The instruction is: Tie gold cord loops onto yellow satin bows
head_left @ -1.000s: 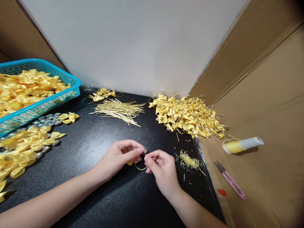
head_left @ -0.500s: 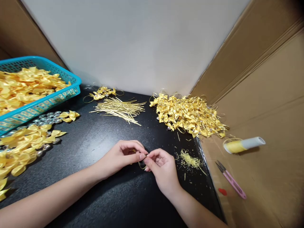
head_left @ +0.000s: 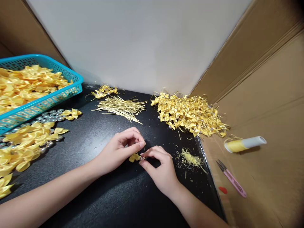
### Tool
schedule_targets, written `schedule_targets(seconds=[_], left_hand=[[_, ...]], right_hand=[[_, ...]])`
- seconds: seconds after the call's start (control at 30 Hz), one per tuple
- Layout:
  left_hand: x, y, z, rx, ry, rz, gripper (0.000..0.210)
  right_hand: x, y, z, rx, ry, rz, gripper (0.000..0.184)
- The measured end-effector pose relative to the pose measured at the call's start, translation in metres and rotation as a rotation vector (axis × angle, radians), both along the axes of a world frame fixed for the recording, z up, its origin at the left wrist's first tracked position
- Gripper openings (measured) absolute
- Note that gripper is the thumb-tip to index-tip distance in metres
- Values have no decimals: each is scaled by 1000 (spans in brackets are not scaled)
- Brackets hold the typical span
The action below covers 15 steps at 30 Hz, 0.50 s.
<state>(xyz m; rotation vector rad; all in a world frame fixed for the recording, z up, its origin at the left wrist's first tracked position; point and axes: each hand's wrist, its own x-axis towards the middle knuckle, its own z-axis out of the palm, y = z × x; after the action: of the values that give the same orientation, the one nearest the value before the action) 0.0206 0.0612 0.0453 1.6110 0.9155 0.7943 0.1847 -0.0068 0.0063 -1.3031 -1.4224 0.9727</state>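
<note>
My left hand is closed in a pinch on a thin gold cord that runs down toward the other hand. Just below, a yellow ribbon bow with a small silvery bell-like bead hangs between the hands. My right hand pinches it at the bead with thumb and forefinger. Part of the bow is hidden behind the left fingers. Beyond the hands lies a bundle of cut gold cords.
A blue basket of yellow bows stands at left, with bows and silvery beads before it. Right are a heap of looped bows, thread scraps, a thread spool, and pink thread snips on cardboard.
My left fingers have risen and drawn apart from the right ones, pulling the cord up. The bow and bead have come into sight between the hands.
</note>
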Motion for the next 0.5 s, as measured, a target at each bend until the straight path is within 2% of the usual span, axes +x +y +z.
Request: schedule_targets(seconds=[0.07,0.13,0.33,0.5], left_hand=[[-1,1,4,25,-28,42,18],[-1,2,8,43,-55,64,17],[-2,0,13,69,-82,75,15],[-1,-2,16,133,-12,60,16]], right_hand=[[1,0,-2,68,-192,4,14],[2,1,-4,79,-265,8,16],[3,3,-8,65,-299,25,16],[5,2,-3,103,-275,26,25]])
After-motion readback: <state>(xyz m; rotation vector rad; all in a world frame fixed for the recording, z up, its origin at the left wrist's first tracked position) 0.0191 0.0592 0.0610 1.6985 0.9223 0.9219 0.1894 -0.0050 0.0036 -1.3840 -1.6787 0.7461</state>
